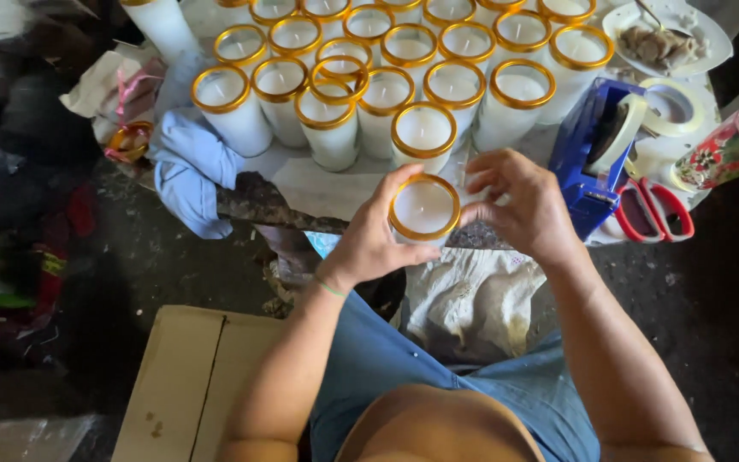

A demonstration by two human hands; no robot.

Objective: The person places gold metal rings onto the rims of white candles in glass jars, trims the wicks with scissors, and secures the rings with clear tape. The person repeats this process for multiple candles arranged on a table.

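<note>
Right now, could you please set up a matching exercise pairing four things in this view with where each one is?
Things:
1. gold-rimmed candle
2. tape dispenser
3. blue cloth
4. cardboard box

Places:
A. draped at the table's left edge
B. between the left hand and right hand
C. on the floor, lower left
D. right of the candle rows

Pairs: 1-B, 2-D, 3-A, 4-C

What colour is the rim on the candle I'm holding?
Gold, around the white candle held by both hands; the head view shows it.
</note>
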